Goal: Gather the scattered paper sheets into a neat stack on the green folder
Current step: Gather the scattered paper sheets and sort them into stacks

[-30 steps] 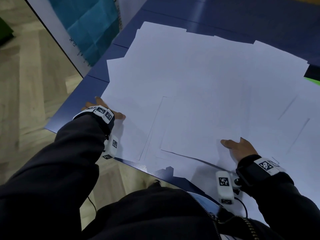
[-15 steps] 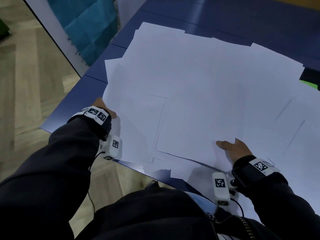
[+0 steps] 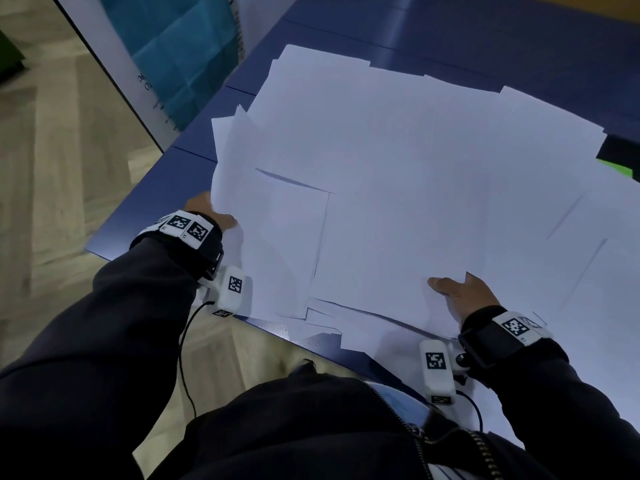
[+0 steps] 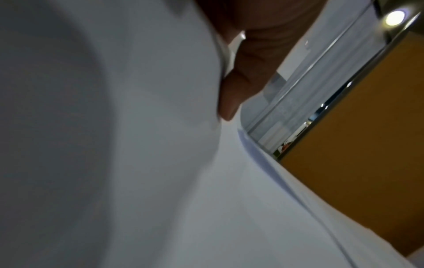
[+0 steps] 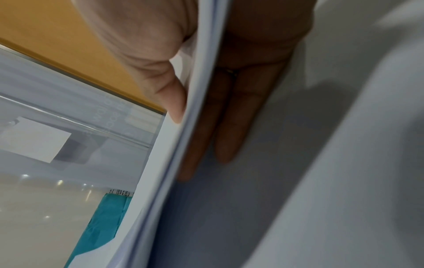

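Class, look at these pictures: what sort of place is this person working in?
Probably an office or meeting room: a blue table covered in paper sheets, a wood-look floor, and a printed banner standing beside the table.

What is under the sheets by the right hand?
The right hand's fingers lie under the lifted sheets, thumb on top. More paper lies below them. The table there is covered.
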Motion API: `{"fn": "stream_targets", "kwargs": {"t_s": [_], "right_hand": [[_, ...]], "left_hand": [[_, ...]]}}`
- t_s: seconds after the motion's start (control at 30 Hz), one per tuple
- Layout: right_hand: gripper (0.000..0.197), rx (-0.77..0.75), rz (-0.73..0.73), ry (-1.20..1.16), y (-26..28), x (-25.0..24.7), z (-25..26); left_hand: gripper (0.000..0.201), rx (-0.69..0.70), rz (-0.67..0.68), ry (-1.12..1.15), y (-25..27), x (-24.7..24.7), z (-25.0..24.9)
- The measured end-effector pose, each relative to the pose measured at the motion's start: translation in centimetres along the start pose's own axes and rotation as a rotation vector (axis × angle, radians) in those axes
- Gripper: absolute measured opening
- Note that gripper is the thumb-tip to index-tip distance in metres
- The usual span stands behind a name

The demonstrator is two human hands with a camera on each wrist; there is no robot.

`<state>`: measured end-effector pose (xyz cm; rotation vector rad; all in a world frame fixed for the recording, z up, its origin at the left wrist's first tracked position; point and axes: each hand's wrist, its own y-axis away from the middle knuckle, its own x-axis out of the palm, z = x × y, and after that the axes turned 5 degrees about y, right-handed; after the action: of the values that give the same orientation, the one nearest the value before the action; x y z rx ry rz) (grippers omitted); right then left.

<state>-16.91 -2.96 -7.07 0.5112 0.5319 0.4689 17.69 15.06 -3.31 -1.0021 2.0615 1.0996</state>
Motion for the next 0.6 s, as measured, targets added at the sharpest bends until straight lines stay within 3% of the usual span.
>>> {"fn": "stream_targets", "kwargs": {"t_s": [0.07,0.13,0.33,0.5,0.6], "right_hand": [[0.039,-0.006,0.006,-0.007,0.3,-0.2,0.2],[0.029,-0.01,-0.002,-0.017,0.2,-0.5,0.1],[0.041,-0.008,-0.001,-0.012,0.6,-0.8,-0.1],[0.054,-0.04,0.047,-0.025,1.8,-0.2,0.7],[0.051,-0.024,0.061,-0.036,2.0,0.0,0.8]], "left_hand": [[0.046,0.029,0.014,0.105,-0.3,-0.9,0.8],[0.043,0.057,-0.002,0.296,-0.4,-1.9,1.9],[0.038,0.124,0.041,0.849,1.0,-2.6,4.0],[0.029,0.125,0.204,0.991,2.2,0.0,3.3],[0.03,0.128,0.285,1.023,3.5,1.7,2.2]]}}
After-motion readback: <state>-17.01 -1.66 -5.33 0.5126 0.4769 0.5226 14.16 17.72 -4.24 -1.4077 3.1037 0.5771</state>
